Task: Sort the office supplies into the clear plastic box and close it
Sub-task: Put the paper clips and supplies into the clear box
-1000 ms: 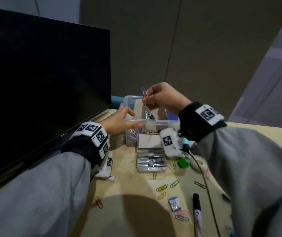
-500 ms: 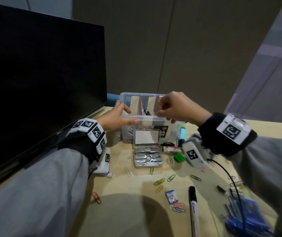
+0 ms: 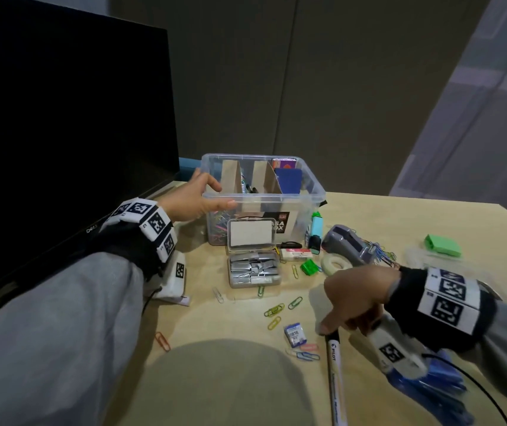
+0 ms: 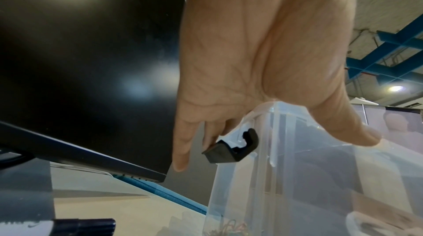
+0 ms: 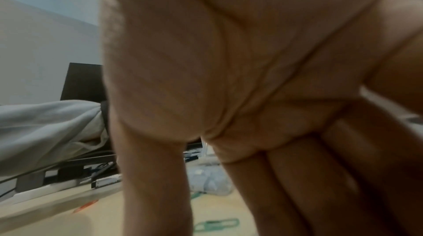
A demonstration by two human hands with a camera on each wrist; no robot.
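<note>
"DELL" is printed in pale letters on the lower bezel of the black monitor [image 3: 61, 124], along the left edge of the desk. On the dark label of the clear plastic box [image 3: 313, 192], only the letters "ASA" and "OX" can be read behind the small case. "PILOT" is printed on the white barrel of the marker [image 3: 335, 373] near the desk's front edge.

Black monitor [image 3: 61, 142] stood at left on tan desk [image 3: 430, 222], screen dark, small logo on lower bezel. Grey partition wall [image 3: 307, 87] ran behind desk. Blue strip [image 3: 189, 167] lay btwn monitor base and wall. Left wrist view showed ceiling w/ blue beams [image 4: 389, 44] and one lit lamp [image 4: 397, 88]. Rounded shadow [image 3: 215, 379] fell on desk's near edge.
</note>
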